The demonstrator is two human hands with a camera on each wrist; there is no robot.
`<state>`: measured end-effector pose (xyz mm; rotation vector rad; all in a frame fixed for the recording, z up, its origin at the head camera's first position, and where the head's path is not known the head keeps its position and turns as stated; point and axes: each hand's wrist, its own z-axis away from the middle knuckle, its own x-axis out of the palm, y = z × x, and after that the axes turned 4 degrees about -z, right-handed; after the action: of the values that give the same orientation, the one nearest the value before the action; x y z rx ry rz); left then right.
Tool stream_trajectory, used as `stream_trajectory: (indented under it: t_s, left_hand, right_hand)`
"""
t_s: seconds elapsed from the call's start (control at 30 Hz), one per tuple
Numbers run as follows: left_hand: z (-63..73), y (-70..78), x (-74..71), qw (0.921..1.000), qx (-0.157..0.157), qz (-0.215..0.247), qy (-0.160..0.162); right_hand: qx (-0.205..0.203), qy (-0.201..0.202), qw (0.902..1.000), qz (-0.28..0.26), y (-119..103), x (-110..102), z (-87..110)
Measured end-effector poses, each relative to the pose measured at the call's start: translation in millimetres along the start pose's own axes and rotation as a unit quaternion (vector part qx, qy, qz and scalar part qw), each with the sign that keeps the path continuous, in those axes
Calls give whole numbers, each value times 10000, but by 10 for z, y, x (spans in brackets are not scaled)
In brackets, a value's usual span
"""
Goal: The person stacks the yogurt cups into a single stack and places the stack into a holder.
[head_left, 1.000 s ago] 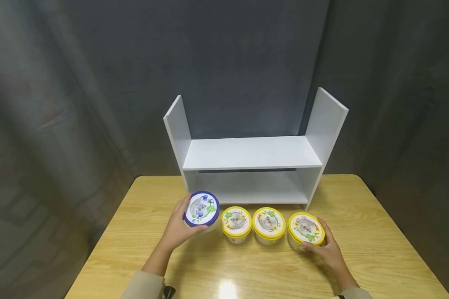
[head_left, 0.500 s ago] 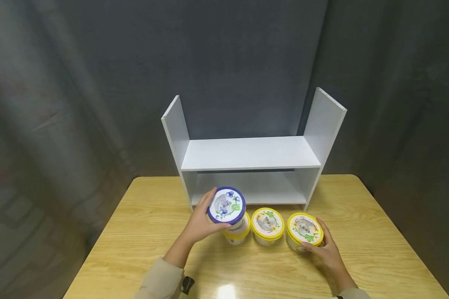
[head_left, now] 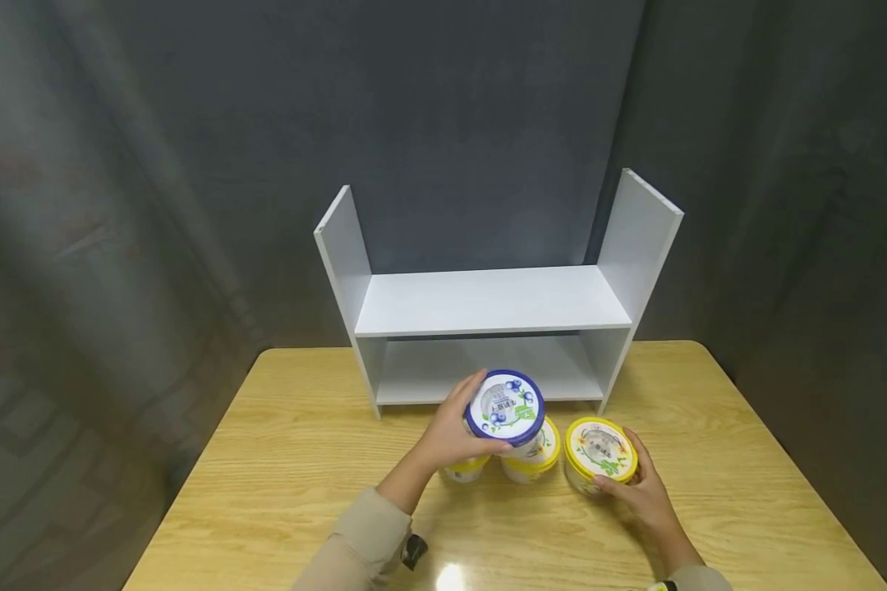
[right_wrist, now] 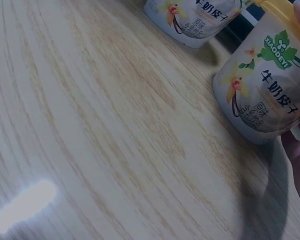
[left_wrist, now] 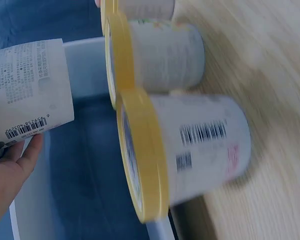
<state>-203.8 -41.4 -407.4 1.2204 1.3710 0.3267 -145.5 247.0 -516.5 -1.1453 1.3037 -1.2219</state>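
Observation:
My left hand grips a tub with a blue-rimmed lid printed with blueberries, raised above the row of yellow-lidded tubs. Its white side with a barcode shows in the left wrist view. Beneath it, the middle yellow-lidded tub and the left yellow-lidded tub stand on the table, both partly covered by the raised tub and my hand. On the right, my right hand holds the rightmost yellow-lidded tub, thumb at the front and fingers round its far side. That tub's printed front faces the right wrist camera.
A white two-tier shelf stands behind the tubs at the back of the wooden table. Its tall side panels rise on both sides. Dark grey curtains hang behind and beside the table.
My left hand has carried the blue-lidded tub rightward, from left of the row, past the left yellow-lidded tub to over the middle one. My right hand stays on the rightmost tub.

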Motion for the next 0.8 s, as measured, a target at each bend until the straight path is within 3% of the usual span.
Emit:
stream_trajectory:
  t_s: [0.3,0.6,0.8]
  left_hand:
    - [-194,104,287,9992,-99,185,-328]
    - [-400,260,573,9975,-308,59,-628]
    - [-533,290,765,9959,-572,0,-706]
  right_hand:
    - [-210,40,9998,10,28,26,-28]
    - [-696,-76,9960,-560,87,22,-59]
    - [-836,-146,9935,-753,110,20,-90]
